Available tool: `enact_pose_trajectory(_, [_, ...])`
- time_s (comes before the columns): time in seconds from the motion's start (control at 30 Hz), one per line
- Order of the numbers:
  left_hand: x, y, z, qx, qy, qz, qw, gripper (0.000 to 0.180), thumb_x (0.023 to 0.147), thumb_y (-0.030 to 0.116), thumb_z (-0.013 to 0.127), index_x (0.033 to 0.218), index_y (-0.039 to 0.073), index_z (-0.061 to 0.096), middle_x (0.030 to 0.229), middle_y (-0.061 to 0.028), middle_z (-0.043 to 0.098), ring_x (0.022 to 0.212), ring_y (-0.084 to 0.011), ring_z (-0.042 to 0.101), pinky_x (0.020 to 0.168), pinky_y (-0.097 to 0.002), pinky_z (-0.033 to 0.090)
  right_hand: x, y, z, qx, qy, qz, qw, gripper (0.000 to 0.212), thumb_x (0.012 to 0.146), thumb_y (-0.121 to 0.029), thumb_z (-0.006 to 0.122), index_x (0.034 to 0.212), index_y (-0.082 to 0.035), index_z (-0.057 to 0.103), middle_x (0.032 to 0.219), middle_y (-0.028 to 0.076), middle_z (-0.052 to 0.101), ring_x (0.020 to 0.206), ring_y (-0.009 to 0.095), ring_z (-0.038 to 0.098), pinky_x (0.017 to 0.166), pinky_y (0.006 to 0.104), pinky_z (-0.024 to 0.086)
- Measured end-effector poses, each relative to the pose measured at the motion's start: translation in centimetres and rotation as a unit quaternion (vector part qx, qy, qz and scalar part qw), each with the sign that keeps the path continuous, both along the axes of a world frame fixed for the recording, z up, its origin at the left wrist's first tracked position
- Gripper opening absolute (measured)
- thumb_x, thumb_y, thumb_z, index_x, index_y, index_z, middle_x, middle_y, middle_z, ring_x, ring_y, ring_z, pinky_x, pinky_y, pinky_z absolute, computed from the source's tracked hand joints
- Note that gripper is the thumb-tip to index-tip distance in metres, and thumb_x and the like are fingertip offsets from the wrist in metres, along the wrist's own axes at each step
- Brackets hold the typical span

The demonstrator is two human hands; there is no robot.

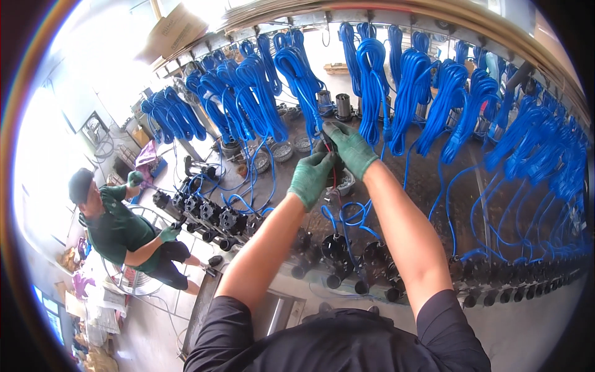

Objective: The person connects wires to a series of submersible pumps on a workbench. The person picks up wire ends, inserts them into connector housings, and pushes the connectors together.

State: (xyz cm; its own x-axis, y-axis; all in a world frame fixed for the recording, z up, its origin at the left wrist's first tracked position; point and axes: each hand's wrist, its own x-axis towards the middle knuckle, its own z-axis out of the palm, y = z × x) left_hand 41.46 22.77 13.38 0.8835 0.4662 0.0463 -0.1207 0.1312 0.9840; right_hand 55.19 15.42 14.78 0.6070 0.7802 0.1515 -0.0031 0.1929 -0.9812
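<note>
Both my hands wear green gloves and meet above the dark bench. My right hand [351, 149] is closed around the end of a blue cable [297, 69], whose looped bundle hangs from the rail above. Close below it, my left hand [312, 178] pinches thin wires at that cable end. A red wire [334, 168] shows between the two hands. The fingertips partly hide where wires and cable meet. Under my hands, a small bowl [344, 183] stands on the bench, and loose blue cord [353, 214] curls nearby.
More blue cable bundles [372, 74] hang along the overhead rail [279, 26]. Black cylindrical motor-like parts [334, 248] line the bench's near edge. Bowls of small parts [282, 151] and metal cylinders [343, 105] stand farther back. At the left, a co-worker [121, 226] in green gloves stands beside a large fan [133, 276].
</note>
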Motion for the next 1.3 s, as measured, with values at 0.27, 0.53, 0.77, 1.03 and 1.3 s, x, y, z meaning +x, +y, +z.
enact_pose_trajectory(0.27, [2.0,5.9,5.4,-0.043,0.044,-0.090,0.994,0.067,0.102,0.061,0.053,0.137,0.005,0.058,0.125,-0.0117,0.065,0.113,-0.0269,0.065,0.095,-0.0435,0.053,-2.5,1.3,1.7,0.013,-0.005,-0.067,0.998,0.042,0.108,-0.045,0.053,0.103,-0.006,0.066,0.076,0.002,0.063,0.061,0.013,0.056,0.054,0.0316,0.045])
enact_pose_trajectory(0.53, [9.1,6.0,5.1,-0.079,-0.025,0.034,0.996,0.044,0.109,0.038,0.050,0.116,-0.003,0.063,0.109,-0.0250,0.072,0.091,-0.0357,0.070,0.090,-0.0500,0.057,-2.2,2.1,1.5,-0.108,-0.060,-0.128,0.984,0.061,0.108,-0.054,0.043,0.138,-0.004,0.063,0.129,0.023,0.070,0.121,0.036,0.066,0.102,0.0438,0.049])
enact_pose_trajectory(0.77, [8.5,8.2,6.5,-0.011,-0.004,0.049,0.999,0.056,0.107,0.046,0.052,0.128,-0.006,0.054,0.114,-0.0246,0.069,0.102,-0.0380,0.071,0.091,-0.0487,0.060,-8.6,-6.4,-0.5,-0.051,-0.093,-0.091,0.990,0.039,0.108,-0.041,0.055,0.111,-0.003,0.064,0.082,0.002,0.059,0.074,0.013,0.052,0.070,0.0352,0.047])
enact_pose_trajectory(1.03, [9.4,8.2,-5.2,-0.484,-0.038,-0.142,0.862,0.062,0.105,0.052,0.054,0.152,0.012,0.043,0.149,-0.0175,0.053,0.135,-0.0406,0.053,0.112,-0.0615,0.043,-13.4,-29.1,2.1,0.125,0.235,-0.058,0.962,0.037,0.107,-0.046,0.058,0.114,-0.010,0.061,0.062,-0.003,0.041,0.046,0.007,0.035,0.040,0.0257,0.027])
enact_pose_trajectory(1.3, [11.5,-5.1,2.8,0.032,-0.093,-0.210,0.973,0.050,0.107,0.035,0.059,0.147,0.007,0.049,0.131,-0.0090,0.065,0.120,-0.0253,0.064,0.101,-0.0455,0.055,-14.8,-45.2,8.7,0.270,-0.025,-0.306,0.913,0.041,0.104,-0.033,0.061,0.132,-0.005,0.053,0.064,-0.001,0.044,0.050,0.010,0.042,0.035,0.0254,0.033])
